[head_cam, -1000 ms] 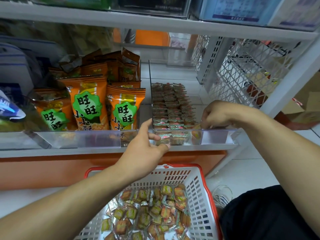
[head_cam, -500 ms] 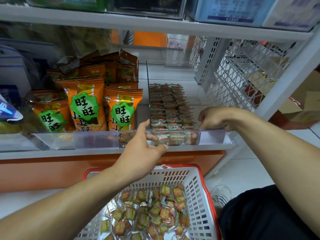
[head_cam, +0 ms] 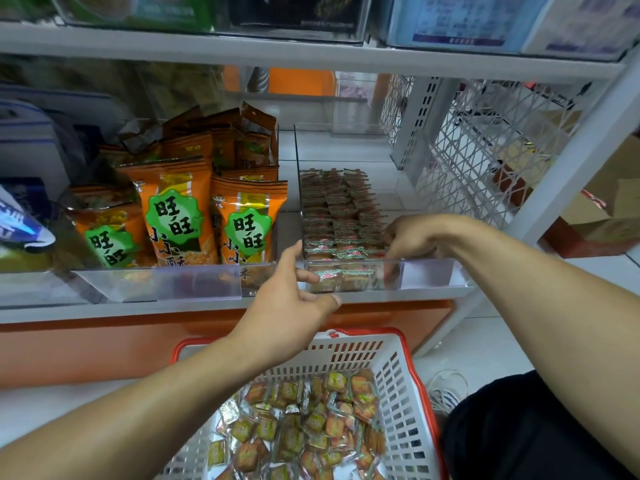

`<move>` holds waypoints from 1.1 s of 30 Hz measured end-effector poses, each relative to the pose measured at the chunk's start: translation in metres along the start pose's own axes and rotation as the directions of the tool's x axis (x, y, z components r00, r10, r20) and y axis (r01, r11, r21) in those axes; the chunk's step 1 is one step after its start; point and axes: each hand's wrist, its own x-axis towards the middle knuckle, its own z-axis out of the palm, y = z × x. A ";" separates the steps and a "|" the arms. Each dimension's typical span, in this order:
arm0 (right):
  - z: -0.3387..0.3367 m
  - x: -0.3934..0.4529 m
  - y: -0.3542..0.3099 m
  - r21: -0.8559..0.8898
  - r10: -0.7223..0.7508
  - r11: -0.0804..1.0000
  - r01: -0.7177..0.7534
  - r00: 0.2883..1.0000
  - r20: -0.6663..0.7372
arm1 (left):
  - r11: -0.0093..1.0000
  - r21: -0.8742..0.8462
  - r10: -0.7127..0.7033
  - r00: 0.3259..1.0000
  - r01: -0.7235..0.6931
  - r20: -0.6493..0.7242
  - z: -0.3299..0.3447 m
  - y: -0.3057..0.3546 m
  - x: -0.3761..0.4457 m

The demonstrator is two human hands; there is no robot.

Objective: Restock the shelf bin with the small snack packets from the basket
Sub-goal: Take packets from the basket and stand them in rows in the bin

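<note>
Left hand: the left hand is at the front left corner of the clear shelf bin, thumb up along the bin's left wall, fingers curled round the front edge, gripping it.
Right hand: the right hand reaches into the bin at its front right, fingers bent down among the packets; whether they pinch a packet, cannot tell, the tips are hidden behind the bin's front wall.
Shelf bin: it sits on the white shelf at the front lip, and the rows of small snack packets stand packed on edge in its front half, the back half bare.
Basket: there's the white basket with a red rim on the floor right below the bin, with a loose heap of small packets in green and orange wrappers across its bottom; print too small to read.
Neighbours: left of the bin, orange snack bags stand upright, each with a green badge reading 旺旺 and, below it, 小小酥.
Upper shelf: a blue printed card, its writing blurred.
Right side: white wire mesh panel at the shelf end, cardboard box beyond it.
</note>
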 end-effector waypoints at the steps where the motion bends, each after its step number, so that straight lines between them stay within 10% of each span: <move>1: -0.003 -0.003 0.000 0.035 0.001 0.999 -0.002 0.999 0.049 | 1.000 -0.001 -0.003 1.000 0.003 0.007 0.000 0.001 -0.002; 4: -0.011 -0.017 0.001 0.015 -0.027 1.000 0.026 0.999 0.038 | 0.999 -0.025 -0.035 0.999 0.035 0.005 0.002 -0.002 -0.008; 7: -0.016 -0.033 0.004 -0.061 -0.147 0.989 0.135 0.926 -0.348 | 0.998 0.021 -0.066 0.997 0.066 0.025 0.006 -0.013 -0.015; 10: 0.004 -0.057 -0.011 -0.048 -0.354 0.872 0.488 0.559 -0.749 | 0.989 0.119 -0.092 0.994 0.085 0.054 0.012 -0.037 -0.023; 13: 0.064 -0.066 -0.029 -0.225 -0.627 0.640 0.735 0.331 -0.705 | 0.961 0.218 -0.201 0.968 0.167 0.147 0.022 -0.077 -0.030; 17: 0.197 -0.044 0.015 -0.386 -0.649 0.685 0.618 0.758 0.064 | 0.769 0.613 -0.462 0.820 0.180 0.339 0.024 -0.153 -0.049; 20: 0.266 -0.036 0.083 -0.508 -0.275 0.678 0.531 0.824 0.495 | 0.542 0.834 -0.653 0.677 0.104 0.340 0.014 -0.203 -0.061; 33: 0.389 0.034 0.098 -0.193 0.100 0.977 -0.091 0.994 0.033 | 0.713 0.665 -0.478 0.848 0.222 0.229 0.115 -0.288 -0.027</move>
